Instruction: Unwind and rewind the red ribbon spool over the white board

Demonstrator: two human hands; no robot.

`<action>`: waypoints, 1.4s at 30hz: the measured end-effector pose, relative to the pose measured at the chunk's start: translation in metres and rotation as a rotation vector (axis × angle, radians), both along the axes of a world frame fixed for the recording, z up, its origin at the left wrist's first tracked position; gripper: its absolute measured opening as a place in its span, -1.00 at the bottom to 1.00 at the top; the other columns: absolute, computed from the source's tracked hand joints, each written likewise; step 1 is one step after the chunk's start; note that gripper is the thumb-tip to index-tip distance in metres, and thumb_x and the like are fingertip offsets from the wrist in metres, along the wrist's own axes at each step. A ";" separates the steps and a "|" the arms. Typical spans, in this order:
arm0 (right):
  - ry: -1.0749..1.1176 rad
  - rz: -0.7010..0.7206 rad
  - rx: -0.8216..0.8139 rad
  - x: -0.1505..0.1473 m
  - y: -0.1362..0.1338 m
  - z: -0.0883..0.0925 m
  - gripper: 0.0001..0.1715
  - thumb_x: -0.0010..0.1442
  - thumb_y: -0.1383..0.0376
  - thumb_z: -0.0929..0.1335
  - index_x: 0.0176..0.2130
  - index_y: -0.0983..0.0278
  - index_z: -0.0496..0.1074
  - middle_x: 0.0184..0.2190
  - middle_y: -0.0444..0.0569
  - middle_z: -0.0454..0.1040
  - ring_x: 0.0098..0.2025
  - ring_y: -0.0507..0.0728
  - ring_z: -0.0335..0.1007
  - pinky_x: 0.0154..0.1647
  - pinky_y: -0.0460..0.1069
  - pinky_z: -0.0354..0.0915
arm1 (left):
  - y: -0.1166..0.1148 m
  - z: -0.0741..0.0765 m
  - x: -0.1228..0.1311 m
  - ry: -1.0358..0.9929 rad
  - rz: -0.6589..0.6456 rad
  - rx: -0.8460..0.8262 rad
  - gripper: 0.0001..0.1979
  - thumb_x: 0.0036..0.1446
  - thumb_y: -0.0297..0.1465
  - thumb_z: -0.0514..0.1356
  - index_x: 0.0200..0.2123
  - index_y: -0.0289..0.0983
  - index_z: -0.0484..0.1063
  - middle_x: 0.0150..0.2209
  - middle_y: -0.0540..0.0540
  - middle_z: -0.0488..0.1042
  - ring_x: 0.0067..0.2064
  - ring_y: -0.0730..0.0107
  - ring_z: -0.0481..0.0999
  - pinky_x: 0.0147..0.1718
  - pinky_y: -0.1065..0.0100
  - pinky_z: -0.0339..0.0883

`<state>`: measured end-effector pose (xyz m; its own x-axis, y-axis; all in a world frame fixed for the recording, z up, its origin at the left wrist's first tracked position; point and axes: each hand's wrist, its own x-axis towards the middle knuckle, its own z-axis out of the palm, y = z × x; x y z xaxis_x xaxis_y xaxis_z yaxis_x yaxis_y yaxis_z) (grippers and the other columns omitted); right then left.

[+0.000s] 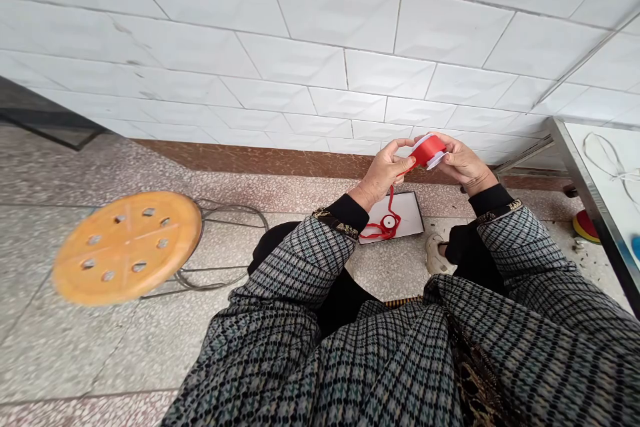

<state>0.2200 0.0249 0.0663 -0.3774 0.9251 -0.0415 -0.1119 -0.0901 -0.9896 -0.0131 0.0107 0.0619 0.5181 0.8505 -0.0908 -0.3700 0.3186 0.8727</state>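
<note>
Two hands are held up in front of the white tiled wall (300, 60), right of centre. At far left, a round orange plastic stool seat (127, 247) with punched holes is seen on a thin wire frame (225, 240). Speckled grey terrazzo floor (75, 360) lies open all round it, and a broad bare stretch is left between the seat's right edge and the person's checked left sleeve (300, 260).

Further right, the left hand (385, 170) is closed in a pinch, with a loose red ribbon strand (391, 203) gripped between thumb and forefinger. The strand hangs down to a tangle of red ribbon lying on a flat white rectangular card (407, 213), which is laid on the floor close to the brown skirting strip (250, 160). Just beside the left hand, a white-sided spool of red ribbon (429, 150) is held tilted in the air by the right hand (463, 163), whose fingers are curled round its far side. A pale shoe (434, 253) is set just beside the card's lower right corner.

At far right, the steel edge of a white-topped table (595, 207) cuts in diagonally, well apart from the right hand, and a white cord (613, 163) is seen lying on it.
</note>
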 end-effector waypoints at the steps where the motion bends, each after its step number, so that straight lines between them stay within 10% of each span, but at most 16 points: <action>1: 0.024 -0.005 -0.014 -0.004 -0.001 -0.001 0.07 -0.25 -0.22 0.74 0.12 0.16 0.57 0.06 0.08 0.67 0.03 0.23 0.61 0.08 0.07 0.50 | 0.000 -0.001 0.001 -0.016 -0.012 0.005 -0.46 0.11 -0.23 0.52 0.09 -0.21 0.45 -0.61 0.27 0.20 -0.65 0.65 0.01 -0.58 0.45 -0.14; 11: -0.116 0.140 -0.063 -0.007 -0.003 0.009 -0.13 -0.13 -0.07 0.73 0.08 0.18 0.59 -0.05 0.01 0.68 -0.07 0.20 0.58 0.05 0.10 0.50 | 0.012 0.004 -0.013 0.032 -0.166 -0.110 -0.71 0.11 -0.35 0.50 -0.21 -0.30 0.48 -0.59 0.20 0.24 -0.65 0.72 -0.06 -0.57 0.44 -0.25; 21: -0.703 0.130 0.368 -0.003 0.000 0.006 -0.35 -0.01 0.17 0.64 0.08 0.17 0.60 -0.02 0.02 0.63 -0.06 0.25 0.49 0.09 0.19 0.44 | 0.005 0.009 -0.009 0.268 -0.083 -0.164 -0.89 0.25 -0.53 0.35 -0.22 -0.29 0.46 -0.53 0.13 0.34 -0.63 0.70 0.03 -0.57 0.48 -0.15; 42: -0.564 0.017 0.152 0.032 0.008 0.018 -0.21 -0.13 0.10 0.68 0.08 0.18 0.57 -0.10 -0.03 0.59 -0.02 0.27 0.50 0.09 0.16 0.50 | 0.010 0.003 -0.012 0.173 -0.101 -0.116 -0.72 0.18 -0.38 0.48 -0.47 -0.36 0.51 -0.56 0.05 0.39 -0.61 0.72 0.07 -0.52 0.43 -0.09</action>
<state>0.2516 0.0325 0.0845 -0.3504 0.9304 -0.1074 0.4362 0.0606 -0.8978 -0.0256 0.0207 0.0650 0.5687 0.7735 -0.2796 -0.1794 0.4484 0.8756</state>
